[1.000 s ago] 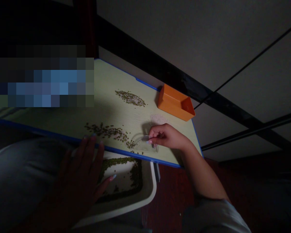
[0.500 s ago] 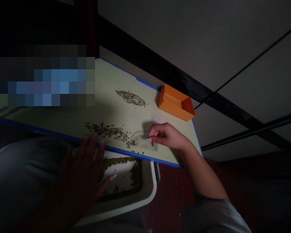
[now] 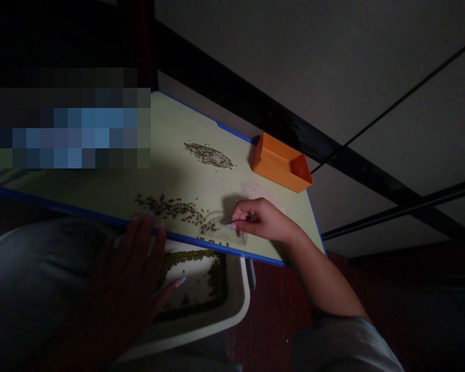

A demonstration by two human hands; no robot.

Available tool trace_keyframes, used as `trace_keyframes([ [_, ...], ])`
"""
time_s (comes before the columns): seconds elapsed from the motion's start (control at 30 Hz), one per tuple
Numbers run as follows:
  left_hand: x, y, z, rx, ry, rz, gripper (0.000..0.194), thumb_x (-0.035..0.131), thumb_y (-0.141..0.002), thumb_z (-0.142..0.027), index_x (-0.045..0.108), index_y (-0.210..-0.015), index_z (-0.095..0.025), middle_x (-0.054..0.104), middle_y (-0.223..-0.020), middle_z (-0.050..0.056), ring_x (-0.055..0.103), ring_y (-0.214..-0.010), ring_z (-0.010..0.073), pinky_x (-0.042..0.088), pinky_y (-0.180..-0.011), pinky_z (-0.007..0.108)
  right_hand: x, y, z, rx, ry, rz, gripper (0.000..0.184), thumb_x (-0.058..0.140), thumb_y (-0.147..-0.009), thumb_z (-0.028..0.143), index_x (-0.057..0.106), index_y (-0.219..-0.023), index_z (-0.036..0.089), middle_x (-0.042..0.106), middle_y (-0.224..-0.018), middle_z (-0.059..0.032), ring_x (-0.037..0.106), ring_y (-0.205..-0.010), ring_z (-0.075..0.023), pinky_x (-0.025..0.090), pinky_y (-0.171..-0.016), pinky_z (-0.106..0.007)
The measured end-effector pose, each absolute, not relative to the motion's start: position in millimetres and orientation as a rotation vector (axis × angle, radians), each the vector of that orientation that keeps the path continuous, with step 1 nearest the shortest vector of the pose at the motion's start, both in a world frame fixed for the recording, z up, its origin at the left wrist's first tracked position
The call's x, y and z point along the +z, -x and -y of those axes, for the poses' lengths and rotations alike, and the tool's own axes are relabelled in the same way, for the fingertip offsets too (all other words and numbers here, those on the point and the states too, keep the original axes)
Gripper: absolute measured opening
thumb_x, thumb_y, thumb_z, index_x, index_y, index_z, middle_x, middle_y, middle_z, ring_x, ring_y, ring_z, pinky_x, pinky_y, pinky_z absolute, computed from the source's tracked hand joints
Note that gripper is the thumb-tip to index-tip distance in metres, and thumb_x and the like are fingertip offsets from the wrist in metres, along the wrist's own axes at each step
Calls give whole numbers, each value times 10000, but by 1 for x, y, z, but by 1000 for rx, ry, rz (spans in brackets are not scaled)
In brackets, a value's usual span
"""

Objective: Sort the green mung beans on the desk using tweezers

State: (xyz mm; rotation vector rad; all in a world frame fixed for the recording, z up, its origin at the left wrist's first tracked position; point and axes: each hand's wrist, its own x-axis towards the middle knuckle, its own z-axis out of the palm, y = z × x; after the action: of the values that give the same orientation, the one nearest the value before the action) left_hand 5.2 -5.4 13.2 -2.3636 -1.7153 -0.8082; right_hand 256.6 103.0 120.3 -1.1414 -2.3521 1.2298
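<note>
My right hand [image 3: 261,219] pinches the rim of a clear, shallow round dish or lid [image 3: 220,230], which is hard to make out against the board. Beside and partly under it lies a loose spread of small green beans mixed with pale grains [image 3: 172,207], close to the near edge. My left hand [image 3: 135,263] is in shadow, fingers spread, its fingertips at the blue edge and its thumb over a white tub [image 3: 238,312]. Many green beans line the inside of that tub. Behind my right hand sits a patch of pale, rice-like grains [image 3: 253,188].
An orange open box [image 3: 281,173] stands at the far right corner of the pale, blue-edged table [image 3: 163,119]. Farther back is another mixed heap of beans and grains [image 3: 209,156]. Dark-trimmed panels [image 3: 391,103] rise behind. A pixelated patch hides the upper left.
My right hand has moved slightly left with the clear round piece, toward the near bean spread. My left hand has stayed in place.
</note>
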Motion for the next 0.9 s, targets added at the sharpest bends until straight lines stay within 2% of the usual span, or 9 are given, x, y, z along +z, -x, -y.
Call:
trace_keyframes([
  [0.27,15,-6,4,-832,2357,1716,853,353,-782,-628,87,-1450,-169,210,-1560,217,175,-1462,350,247,-1130,629,122,-259,-103,1244,1156,2348,157,648,-827,246,541,-751,161,611,-611,23,573,-558,-99,413,-547,-214],
  [0.57,16,-6,6,-819,2359,1703,866,372,-777,-628,86,-1448,-161,221,-1549,234,186,-1457,358,251,-1124,639,122,-254,-100,1234,1129,2357,195,648,-831,301,542,-742,164,595,-601,19,558,-546,-100,404,-526,-217],
  [0.9,16,-6,5,-812,2369,1721,876,368,-772,-640,82,-1449,-163,214,-1552,235,174,-1461,353,242,-1128,638,121,-256,-99,1378,1101,2272,213,698,-799,306,545,-751,165,601,-604,29,571,-553,-92,424,-536,-217],
])
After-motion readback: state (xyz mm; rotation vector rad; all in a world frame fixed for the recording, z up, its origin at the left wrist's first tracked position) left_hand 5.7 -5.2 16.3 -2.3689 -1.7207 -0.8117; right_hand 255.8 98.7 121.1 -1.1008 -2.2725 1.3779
